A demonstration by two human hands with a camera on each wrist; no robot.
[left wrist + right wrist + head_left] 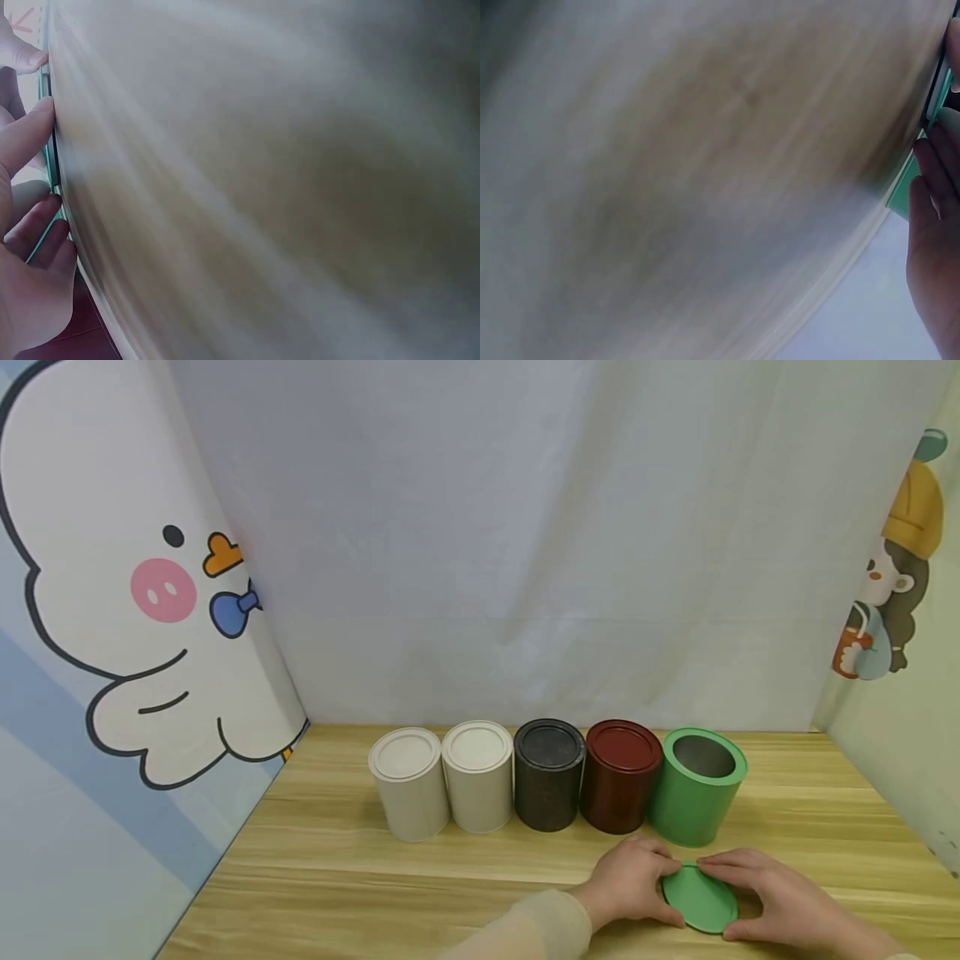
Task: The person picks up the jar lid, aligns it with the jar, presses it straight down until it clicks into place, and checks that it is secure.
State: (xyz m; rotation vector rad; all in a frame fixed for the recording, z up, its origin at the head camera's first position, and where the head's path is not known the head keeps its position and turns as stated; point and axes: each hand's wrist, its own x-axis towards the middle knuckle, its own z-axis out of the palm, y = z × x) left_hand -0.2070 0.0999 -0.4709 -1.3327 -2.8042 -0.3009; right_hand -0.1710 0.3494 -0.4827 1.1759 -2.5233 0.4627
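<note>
Your left hand (626, 881) and right hand (772, 893) meet at the front edge of the table (337, 877), right of centre, on a green lid (699, 900) that lies flat on the wood. Each grip pinches the lid's rim from its own side: left fingertips curl over the left edge, right fingers (720, 862) arch over the far and right edge, the thumb low at the near rim. A thin, flat disc offers little but its edge to take hold of, which is likely why both hands work the rim from opposite sides.

The wrist views confirm the hold. In the left wrist view the fingers (30, 131) lie against a thin green edge (51, 161); in the right wrist view the fingers (930, 202) lie along the same green rim (906, 191). The rest of both views is blurred table surface.

Just behind the lid stands the green can (697, 787), open-topped, at the right end of a row parallel to the back edge. The lid lies directly in front of it, matching it in colour. To its left, touching side by side and still lidded: a red can (621, 775), a black can (549, 773) and two white cans (477, 775) (408, 782).

A cloth backdrop (525, 527) closes the back edge.
</note>
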